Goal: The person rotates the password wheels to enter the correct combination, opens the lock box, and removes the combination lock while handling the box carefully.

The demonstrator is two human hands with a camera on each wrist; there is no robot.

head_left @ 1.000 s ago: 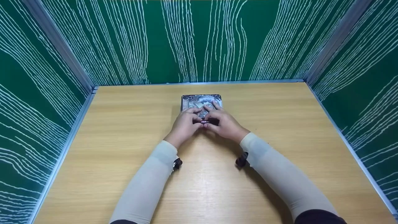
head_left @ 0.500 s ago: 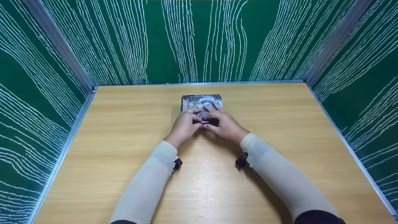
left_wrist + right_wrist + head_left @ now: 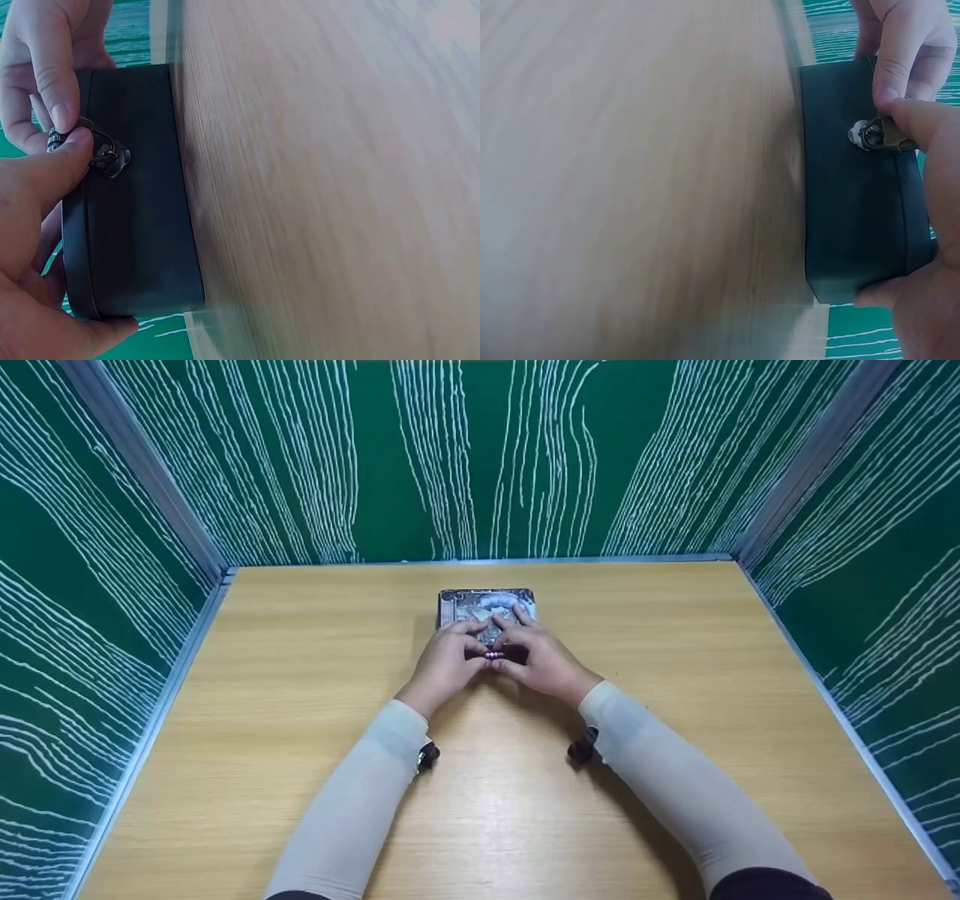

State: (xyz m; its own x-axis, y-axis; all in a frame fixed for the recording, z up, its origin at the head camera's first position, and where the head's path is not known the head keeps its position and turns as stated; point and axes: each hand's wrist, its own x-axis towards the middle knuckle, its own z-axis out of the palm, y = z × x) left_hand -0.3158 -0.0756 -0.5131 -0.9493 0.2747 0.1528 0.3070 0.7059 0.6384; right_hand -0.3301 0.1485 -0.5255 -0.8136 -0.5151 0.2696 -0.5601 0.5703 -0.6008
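Observation:
A box (image 3: 466,606) with a picture-printed lid and plain dark sides (image 3: 135,225) sits on the table. At its front, a small combination padlock (image 3: 896,136) hangs by its shackle at the metal clasp (image 3: 112,160). My left hand (image 3: 446,664) pinches one end of the padlock between thumb and finger, other fingers lying over the lid and side. From the opposite side my right hand (image 3: 551,660) pinches the lock too, with its remaining fingers resting on the lid. Ridged dial wheels (image 3: 55,140) show between the fingertips. Their digits are too small to read.
The wooden table (image 3: 487,810) spreads toward me and to both sides. Green walls (image 3: 397,457) with wavy white lines enclose the back and sides, framed by metal rails (image 3: 180,502).
Only slight motion shows at the fingertips on the padlock. Box and both arms stay in place.

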